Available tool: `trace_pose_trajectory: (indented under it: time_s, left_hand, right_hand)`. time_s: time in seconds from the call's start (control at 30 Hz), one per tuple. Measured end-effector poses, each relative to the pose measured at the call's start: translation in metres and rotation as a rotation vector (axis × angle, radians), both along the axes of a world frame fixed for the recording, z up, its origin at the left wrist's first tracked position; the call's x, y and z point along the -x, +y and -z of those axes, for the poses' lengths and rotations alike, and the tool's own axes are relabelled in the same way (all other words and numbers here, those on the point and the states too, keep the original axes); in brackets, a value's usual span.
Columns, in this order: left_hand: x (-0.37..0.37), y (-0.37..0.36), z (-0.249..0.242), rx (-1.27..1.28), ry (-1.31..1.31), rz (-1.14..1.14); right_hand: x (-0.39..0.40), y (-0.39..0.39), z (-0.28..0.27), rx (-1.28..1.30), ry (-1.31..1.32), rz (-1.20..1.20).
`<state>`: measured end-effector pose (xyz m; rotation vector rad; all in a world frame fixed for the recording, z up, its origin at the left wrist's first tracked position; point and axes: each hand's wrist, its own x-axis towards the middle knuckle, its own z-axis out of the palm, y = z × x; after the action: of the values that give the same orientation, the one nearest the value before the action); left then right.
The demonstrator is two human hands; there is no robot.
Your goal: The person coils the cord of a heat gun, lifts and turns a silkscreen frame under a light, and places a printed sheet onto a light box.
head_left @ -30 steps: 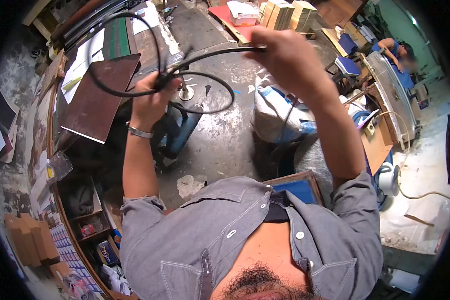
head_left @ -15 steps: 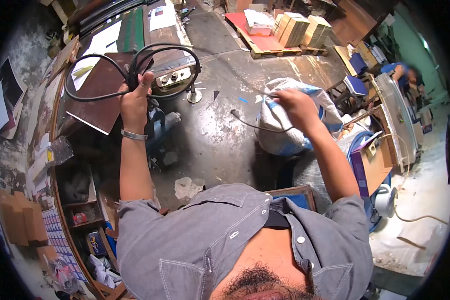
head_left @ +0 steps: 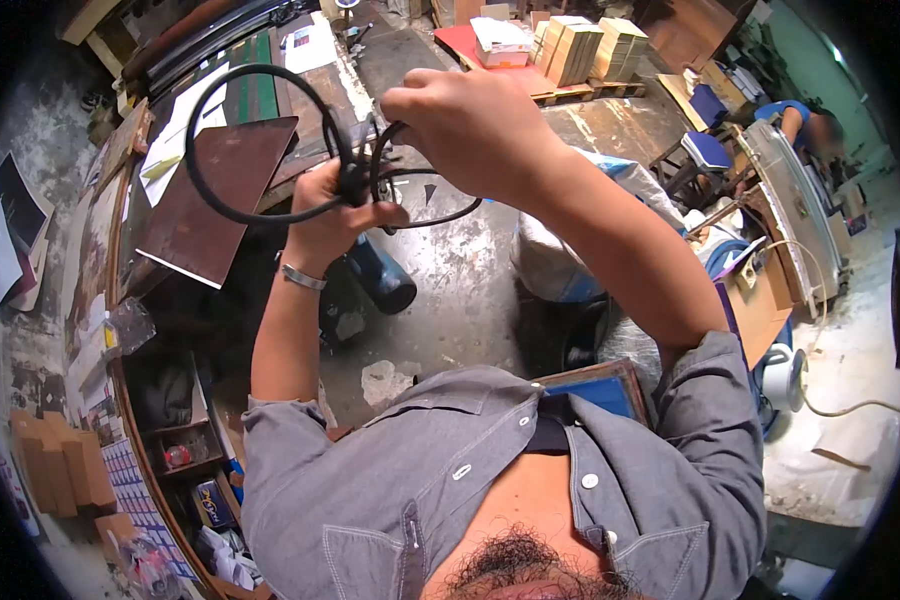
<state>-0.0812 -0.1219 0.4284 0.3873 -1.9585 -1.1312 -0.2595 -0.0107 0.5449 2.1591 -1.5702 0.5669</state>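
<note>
A black cable point(head_left: 189, 150), gathered in loops, is held up in front of me. My left hand point(head_left: 322, 222) is closed around the bundled middle of the coil, thumb pointing right. One large loop stands out to the left of that hand, and smaller loops hang on its right. Just above and to the right, my right hand point(head_left: 475, 130) has curled fingers on a stretch of the same cable by the bundle. Its fingertips are partly hidden behind the hand. Below my left hand is a dark blue cylindrical object point(head_left: 380, 278), perhaps a motor.
A brown board point(head_left: 210, 190) and papers lie on the bench at left. White sacks point(head_left: 555, 255) stand on the right. Stacks of paper blocks point(head_left: 573, 52) sit on a pallet at the back. A blue-topped stool point(head_left: 705, 150) and another person point(head_left: 795, 118) are farther right.
My right hand has swung left and up from beside the sack to the coil, bringing the cable's loose length. My left hand has moved right and slightly down, tilting the loops.
</note>
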Motion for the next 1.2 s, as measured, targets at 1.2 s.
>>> trace_pose_trajectory:
  time_s: [1.2]
  left_hand:
    - [-0.056,-0.016,0.005,0.049,-0.317,-0.029]
  right_hand:
    - [-0.048,0.012,0.035,-0.364,0.18,-0.365]
